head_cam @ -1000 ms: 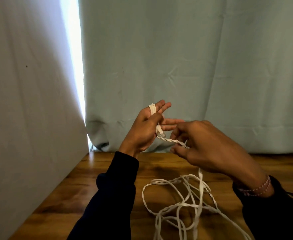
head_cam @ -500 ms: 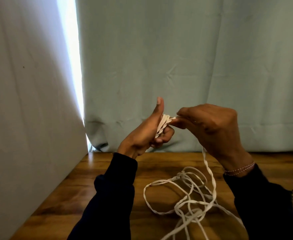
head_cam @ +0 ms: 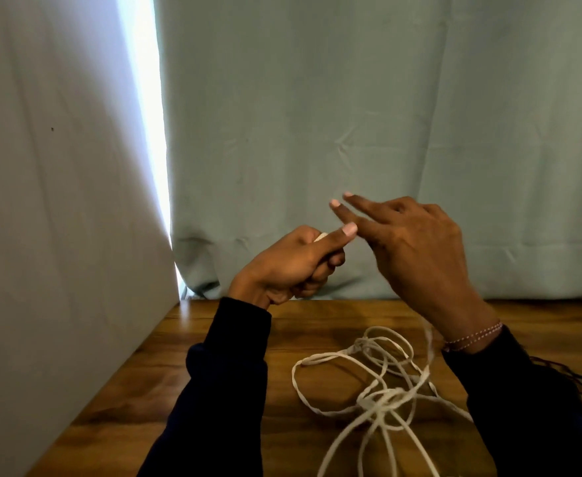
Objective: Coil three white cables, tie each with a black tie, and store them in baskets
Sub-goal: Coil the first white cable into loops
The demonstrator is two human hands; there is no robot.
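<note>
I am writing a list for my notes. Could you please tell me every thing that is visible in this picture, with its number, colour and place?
white cable: one visible, white, loose tangle on the table at centre right; a small white part shows in the left fist
table: one, brown wood, lower half
curtain: one, pale green, behind the table
sheet: one, whitish, left side
bracelet: one, pinkish beads, right wrist
sleeves: two, dark, on both arms
left hand: one, closed on the cable, above the table
right hand: one, fingers spread, beside the left hand

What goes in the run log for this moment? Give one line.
left hand: closed on white cable | right hand: fingers spread | slack: tangled on table
</note>
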